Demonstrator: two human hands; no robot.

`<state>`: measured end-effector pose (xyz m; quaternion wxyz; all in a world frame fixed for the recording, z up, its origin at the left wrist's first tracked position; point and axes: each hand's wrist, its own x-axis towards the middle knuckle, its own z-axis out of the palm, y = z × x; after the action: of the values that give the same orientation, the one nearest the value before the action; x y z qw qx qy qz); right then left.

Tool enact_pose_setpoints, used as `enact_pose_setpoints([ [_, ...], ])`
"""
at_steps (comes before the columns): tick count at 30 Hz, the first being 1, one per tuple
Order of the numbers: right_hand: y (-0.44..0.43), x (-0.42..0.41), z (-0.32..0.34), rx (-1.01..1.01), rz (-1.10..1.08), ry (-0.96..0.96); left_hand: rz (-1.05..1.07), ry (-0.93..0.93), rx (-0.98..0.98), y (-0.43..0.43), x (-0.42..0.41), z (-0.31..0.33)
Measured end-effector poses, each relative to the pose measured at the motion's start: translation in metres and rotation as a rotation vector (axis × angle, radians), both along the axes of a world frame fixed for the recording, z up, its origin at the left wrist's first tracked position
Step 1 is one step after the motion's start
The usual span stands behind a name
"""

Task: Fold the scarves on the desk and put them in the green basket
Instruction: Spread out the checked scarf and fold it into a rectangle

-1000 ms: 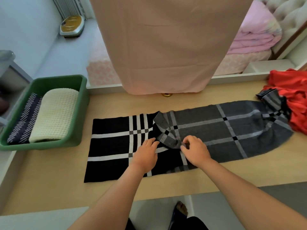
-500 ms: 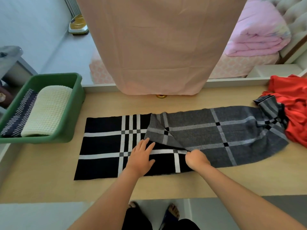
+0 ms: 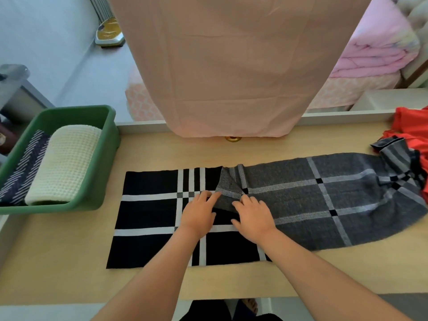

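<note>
from the head view i see a long plaid scarf (image 3: 301, 200) laid lengthwise across the wooden desk (image 3: 58, 262). its left half shows black with white stripes, its right half shows the grey side, and a triangular grey flap is turned over onto the black part near the middle. the far right end of the scarf is bunched up and lies against a red cloth (image 3: 412, 130) at the desk's right edge.

the left hand (image 3: 199, 214) lies palm down on the black half, fingers straight and close together, the tips touching the left edge of the grey flap. the right hand (image 3: 253, 218) rests just beside it on the flap, palm down, fingers a little spread and only lightly bent. neither hand is curled around the cloth; both press it flat against the desk.

the green basket (image 3: 102, 158) stands at the left end of the desk, well apart from the hands. inside it a folded cream knitted scarf (image 3: 64, 163) lies alongside a folded navy scarf with white stripes (image 3: 25, 167), the two touching.

a pale pink curtain (image 3: 231, 66) hangs down to the back edge of the desk, with a small brass-coloured knob (image 3: 233, 138) just under its hem. behind it, at the upper right, a folded pink quilt (image 3: 375, 47) lies on a bed.
</note>
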<state>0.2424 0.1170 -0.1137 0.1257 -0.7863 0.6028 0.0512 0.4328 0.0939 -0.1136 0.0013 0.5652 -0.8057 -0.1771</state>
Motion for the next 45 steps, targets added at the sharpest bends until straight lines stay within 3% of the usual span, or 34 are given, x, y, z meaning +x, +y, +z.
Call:
enact_pose_setpoints([
  [4, -0.008, 0.002, -0.01, -0.11, -0.025, -0.009, -0.099, -0.092, 0.021, -0.022, -0.003, -0.003],
  [7, -0.016, 0.0, -0.01, -0.117, -0.007, -0.059, -0.143, -0.037, 0.006, -0.032, -0.009, -0.001],
  [9, -0.025, -0.003, 0.002, -0.087, -0.189, -0.246, -0.073, 0.164, -0.004, -0.038, -0.013, 0.005],
  [11, -0.038, -0.011, 0.015, -0.082, -0.521, -0.464, 0.027, 0.371, -0.011, -0.047, -0.02, 0.013],
  [13, -0.052, -0.027, 0.024, -0.061, -0.761, -0.546, 0.072, 0.446, -0.013, -0.057, -0.026, 0.02],
  [15, -0.061, -0.049, 0.028, -0.009, -0.772, -0.388, 0.047, 0.396, -0.013, -0.068, -0.031, 0.022],
  [18, -0.062, -0.077, 0.018, 0.077, -0.575, -0.065, -0.093, 0.143, 0.027, -0.078, -0.036, 0.01],
  [22, -0.053, -0.099, 0.001, 0.245, -0.394, -0.06, -0.212, -0.117, 0.131, -0.077, -0.036, -0.009],
  [26, -0.049, -0.114, -0.003, 0.264, -0.502, 0.048, -0.211, -0.227, 0.113, -0.076, -0.031, -0.017],
  [32, -0.048, -0.113, -0.01, 0.167, -0.385, 0.053, -0.147, -0.209, 0.051, -0.079, -0.047, -0.023],
  [39, -0.018, -0.117, -0.016, 0.06, -0.4, 0.07, -0.157, -0.212, 0.01, -0.073, -0.051, -0.033],
  [45, 0.018, -0.143, -0.01, 0.157, -0.62, 0.084, -0.31, -0.009, -0.029, -0.055, -0.106, -0.014],
])
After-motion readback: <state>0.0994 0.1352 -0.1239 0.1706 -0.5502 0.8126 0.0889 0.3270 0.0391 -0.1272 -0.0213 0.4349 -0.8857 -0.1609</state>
